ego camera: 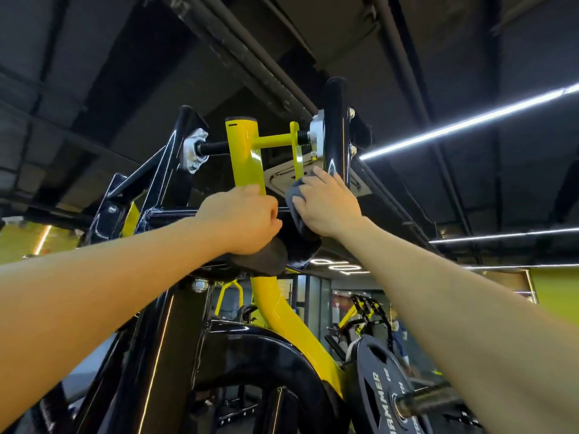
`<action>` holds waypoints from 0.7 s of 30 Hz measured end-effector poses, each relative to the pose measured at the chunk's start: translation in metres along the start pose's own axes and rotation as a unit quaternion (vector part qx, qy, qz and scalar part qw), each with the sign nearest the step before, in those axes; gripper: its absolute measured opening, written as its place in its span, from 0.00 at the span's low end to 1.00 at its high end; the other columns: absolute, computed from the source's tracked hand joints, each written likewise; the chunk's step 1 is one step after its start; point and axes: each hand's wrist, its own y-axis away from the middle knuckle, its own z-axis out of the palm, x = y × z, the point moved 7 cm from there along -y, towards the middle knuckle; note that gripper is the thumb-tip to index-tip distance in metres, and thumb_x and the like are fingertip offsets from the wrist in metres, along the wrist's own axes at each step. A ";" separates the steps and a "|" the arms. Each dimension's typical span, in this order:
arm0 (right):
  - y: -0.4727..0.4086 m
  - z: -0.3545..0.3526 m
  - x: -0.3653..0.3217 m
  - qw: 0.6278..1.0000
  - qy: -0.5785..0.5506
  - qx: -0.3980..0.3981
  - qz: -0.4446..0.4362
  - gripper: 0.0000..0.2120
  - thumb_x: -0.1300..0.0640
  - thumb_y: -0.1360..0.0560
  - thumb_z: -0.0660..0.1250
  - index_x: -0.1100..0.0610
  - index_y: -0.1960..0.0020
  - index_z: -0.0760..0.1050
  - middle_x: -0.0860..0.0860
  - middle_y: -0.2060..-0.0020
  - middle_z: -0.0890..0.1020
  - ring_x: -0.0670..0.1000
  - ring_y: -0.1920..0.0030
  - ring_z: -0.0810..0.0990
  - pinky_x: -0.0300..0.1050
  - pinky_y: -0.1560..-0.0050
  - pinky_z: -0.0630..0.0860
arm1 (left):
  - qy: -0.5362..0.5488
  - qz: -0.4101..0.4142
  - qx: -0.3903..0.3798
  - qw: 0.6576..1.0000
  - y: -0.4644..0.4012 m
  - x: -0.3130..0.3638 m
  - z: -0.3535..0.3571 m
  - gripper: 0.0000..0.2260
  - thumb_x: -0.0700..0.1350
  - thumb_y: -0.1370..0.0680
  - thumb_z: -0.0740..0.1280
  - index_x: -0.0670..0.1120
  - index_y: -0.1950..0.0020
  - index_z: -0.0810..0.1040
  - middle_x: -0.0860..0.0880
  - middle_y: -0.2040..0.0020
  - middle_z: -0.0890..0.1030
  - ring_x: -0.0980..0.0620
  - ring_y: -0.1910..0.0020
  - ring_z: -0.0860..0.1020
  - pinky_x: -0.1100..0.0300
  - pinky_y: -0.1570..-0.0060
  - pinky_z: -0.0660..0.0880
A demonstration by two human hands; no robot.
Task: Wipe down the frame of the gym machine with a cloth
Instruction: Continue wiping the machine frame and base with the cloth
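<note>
A black weight plate point(380, 382) sits, seemingly, on a bar point(429, 399).

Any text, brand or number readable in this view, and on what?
"URMMER" as far as it shows, first letters hidden: weight plate.
Smaller marks on the plate: too blurred to read.
Lit sign on the far wall: looks like "100", uncertain.
Yellow upright: a slot, no text.

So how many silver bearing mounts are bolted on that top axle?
2: one bearing mount on the left black strut, the other on the right black post above the cloth. Others may be hidden.
</note>
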 end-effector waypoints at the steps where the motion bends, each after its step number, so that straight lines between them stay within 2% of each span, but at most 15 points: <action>1: -0.011 0.000 -0.003 1.000 0.010 -0.024 0.010 0.21 0.49 0.19 0.49 0.58 0.45 0.78 0.55 0.41 0.77 0.54 0.33 0.67 0.55 0.27 0.49 | -0.004 0.004 -0.001 1.000 -0.001 0.000 0.000 0.15 0.55 0.18 0.53 0.52 0.39 0.73 0.48 0.40 0.70 0.47 0.40 0.70 0.50 0.43 0.72; 3: -0.023 -0.002 -0.007 0.998 0.031 -0.044 0.017 0.23 0.47 0.20 0.48 0.57 0.58 0.76 0.54 0.56 0.78 0.55 0.45 0.74 0.55 0.28 0.51 | -0.011 0.004 -0.001 1.000 -0.002 -0.002 0.002 0.15 0.55 0.18 0.52 0.52 0.38 0.73 0.48 0.40 0.70 0.47 0.39 0.69 0.51 0.44 0.71; 5: -0.017 -0.007 -0.011 0.999 0.038 -0.027 -0.003 0.20 0.45 0.21 0.50 0.55 0.62 0.72 0.52 0.62 0.75 0.55 0.50 0.75 0.53 0.30 0.56 | -0.016 0.006 0.002 1.000 -0.002 -0.003 0.002 0.15 0.55 0.18 0.52 0.52 0.38 0.73 0.47 0.40 0.70 0.47 0.38 0.69 0.51 0.45 0.71; 7: 0.000 -0.010 -0.010 0.998 0.033 0.003 -0.044 0.17 0.43 0.22 0.56 0.55 0.55 0.73 0.53 0.57 0.77 0.55 0.47 0.75 0.51 0.35 0.62 | -0.018 0.008 0.006 1.000 -0.001 -0.002 0.001 0.15 0.55 0.18 0.51 0.53 0.38 0.73 0.48 0.40 0.70 0.48 0.38 0.69 0.52 0.46 0.70; 8: 0.011 -0.009 -0.008 0.997 0.027 0.007 -0.066 0.17 0.43 0.23 0.59 0.56 0.47 0.74 0.54 0.50 0.78 0.55 0.41 0.73 0.50 0.35 0.63 | -0.019 0.008 0.006 1.000 0.000 -0.003 0.000 0.15 0.56 0.18 0.51 0.53 0.38 0.72 0.48 0.39 0.70 0.48 0.38 0.69 0.52 0.46 0.69; 10: 0.029 -0.009 -0.001 0.996 -0.002 0.006 -0.084 0.21 0.48 0.22 0.63 0.57 0.34 0.70 0.53 0.35 0.73 0.53 0.30 0.63 0.48 0.30 0.60 | -0.022 0.012 0.000 1.000 0.000 -0.002 0.001 0.16 0.56 0.18 0.51 0.53 0.38 0.72 0.47 0.39 0.70 0.48 0.38 0.69 0.52 0.45 0.69; 11: 0.035 -0.011 0.002 0.996 -0.026 0.014 -0.082 0.21 0.51 0.22 0.63 0.57 0.31 0.68 0.52 0.33 0.71 0.52 0.28 0.60 0.49 0.29 0.59 | -0.023 0.014 -0.004 1.000 0.000 -0.002 0.001 0.16 0.56 0.18 0.51 0.53 0.37 0.73 0.47 0.40 0.70 0.48 0.38 0.69 0.52 0.44 0.70; 13: 0.045 -0.015 0.007 0.994 -0.062 0.045 -0.077 0.19 0.56 0.22 0.63 0.58 0.32 0.70 0.52 0.33 0.72 0.53 0.29 0.61 0.49 0.29 0.60 | -0.020 0.018 -0.007 1.000 0.001 0.000 0.001 0.16 0.56 0.18 0.51 0.53 0.38 0.73 0.47 0.40 0.70 0.48 0.38 0.69 0.50 0.43 0.71; 15: 0.056 -0.017 0.009 0.992 -0.046 0.081 -0.084 0.16 0.58 0.24 0.63 0.59 0.37 0.74 0.54 0.37 0.75 0.55 0.34 0.67 0.51 0.34 0.66 | -0.019 0.018 -0.007 1.000 0.001 0.001 0.001 0.17 0.56 0.18 0.51 0.52 0.38 0.73 0.47 0.40 0.70 0.48 0.39 0.69 0.49 0.42 0.71; 17: 0.072 -0.020 0.007 0.987 -0.005 0.126 -0.098 0.14 0.58 0.27 0.62 0.60 0.43 0.77 0.55 0.44 0.79 0.56 0.42 0.73 0.51 0.45 0.75 | -0.024 0.018 -0.004 1.000 0.002 0.002 0.002 0.17 0.56 0.18 0.51 0.52 0.38 0.73 0.47 0.40 0.70 0.48 0.39 0.69 0.48 0.42 0.72; 18: 0.078 -0.020 0.008 0.985 0.017 0.141 -0.098 0.13 0.59 0.29 0.63 0.59 0.45 0.77 0.54 0.47 0.80 0.56 0.46 0.74 0.49 0.51 0.76 | -0.028 0.019 -0.001 0.999 0.002 0.002 0.002 0.17 0.57 0.18 0.51 0.52 0.38 0.73 0.47 0.40 0.70 0.48 0.40 0.69 0.48 0.42 0.72; 19: 0.083 -0.021 0.009 0.983 0.043 0.148 -0.097 0.12 0.59 0.30 0.66 0.58 0.47 0.77 0.54 0.49 0.80 0.56 0.49 0.75 0.47 0.55 0.76 | -0.029 0.019 0.000 0.999 0.002 0.003 0.002 0.17 0.56 0.18 0.51 0.51 0.38 0.73 0.47 0.41 0.70 0.48 0.40 0.69 0.48 0.42 0.72; 21: 0.085 -0.025 0.007 0.977 0.101 0.156 -0.105 0.13 0.60 0.34 0.71 0.56 0.49 0.78 0.52 0.52 0.81 0.56 0.54 0.77 0.46 0.55 0.69 | -0.028 0.018 0.007 0.999 0.001 0.004 0.003 0.17 0.56 0.18 0.51 0.51 0.39 0.73 0.47 0.41 0.70 0.48 0.40 0.69 0.48 0.44 0.73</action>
